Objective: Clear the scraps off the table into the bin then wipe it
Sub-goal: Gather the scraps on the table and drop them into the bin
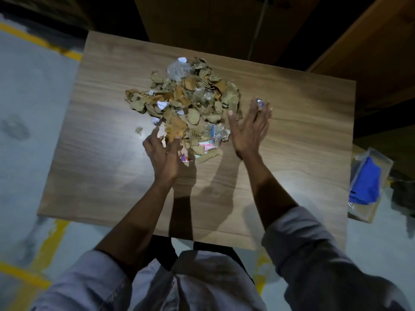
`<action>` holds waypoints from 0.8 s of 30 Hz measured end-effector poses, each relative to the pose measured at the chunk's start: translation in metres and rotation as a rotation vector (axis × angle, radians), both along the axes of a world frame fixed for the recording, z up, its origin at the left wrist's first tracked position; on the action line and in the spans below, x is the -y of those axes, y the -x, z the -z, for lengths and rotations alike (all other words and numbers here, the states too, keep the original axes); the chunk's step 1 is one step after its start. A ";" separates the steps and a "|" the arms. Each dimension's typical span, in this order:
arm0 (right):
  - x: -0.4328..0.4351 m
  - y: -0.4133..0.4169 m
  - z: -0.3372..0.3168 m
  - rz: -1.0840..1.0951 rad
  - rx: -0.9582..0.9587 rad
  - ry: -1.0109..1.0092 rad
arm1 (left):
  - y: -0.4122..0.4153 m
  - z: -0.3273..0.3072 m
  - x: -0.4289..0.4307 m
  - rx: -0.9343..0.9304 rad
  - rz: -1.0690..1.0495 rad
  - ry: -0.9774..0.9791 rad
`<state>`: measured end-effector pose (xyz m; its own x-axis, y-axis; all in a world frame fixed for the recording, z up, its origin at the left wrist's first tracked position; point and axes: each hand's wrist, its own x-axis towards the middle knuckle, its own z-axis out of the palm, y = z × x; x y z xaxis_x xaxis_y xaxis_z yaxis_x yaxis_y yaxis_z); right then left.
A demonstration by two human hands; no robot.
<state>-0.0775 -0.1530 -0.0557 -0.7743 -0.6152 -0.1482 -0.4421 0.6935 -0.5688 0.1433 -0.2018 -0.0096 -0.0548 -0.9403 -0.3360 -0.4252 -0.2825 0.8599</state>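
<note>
Squarely between hands lies scrap pile (186, 104); left hand (162, 153), right hand (249, 131) open-fingered at its edges

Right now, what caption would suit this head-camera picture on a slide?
A person's left hand and right hand flank a pile of cardboard scraps on a wooden table.

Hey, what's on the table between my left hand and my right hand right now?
In the head view, the scrap pile's near edge lies between left hand and right hand: torn cardboard pieces, clear plastic wrap and a pink wrapper.
</note>
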 end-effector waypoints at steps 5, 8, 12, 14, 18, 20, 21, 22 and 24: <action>0.039 0.026 0.008 -0.031 0.120 0.071 | 0.005 0.023 0.039 0.097 0.077 0.047; 0.045 0.008 0.011 -0.191 0.106 0.051 | 0.013 0.034 0.053 0.122 0.205 0.032; 0.032 -0.024 0.002 -0.200 0.034 0.110 | 0.018 0.032 0.045 0.098 0.248 0.071; 0.039 -0.026 -0.004 -0.186 -0.081 0.081 | 0.015 0.031 0.050 0.144 0.202 0.120; 0.096 -0.014 -0.021 -0.346 -0.201 -0.037 | 0.016 0.037 0.082 0.276 0.111 0.094; 0.129 -0.012 -0.026 -0.402 -0.203 -0.093 | 0.019 0.041 0.102 0.279 0.108 0.100; 0.142 -0.013 -0.025 -0.417 -0.190 -0.116 | 0.021 0.043 0.112 0.274 0.108 0.116; 0.152 -0.014 -0.022 -0.429 -0.174 -0.140 | 0.024 0.044 0.124 0.268 0.111 0.134; 0.161 -0.019 -0.014 -0.453 -0.136 -0.195 | 0.030 0.047 0.141 0.265 0.164 0.168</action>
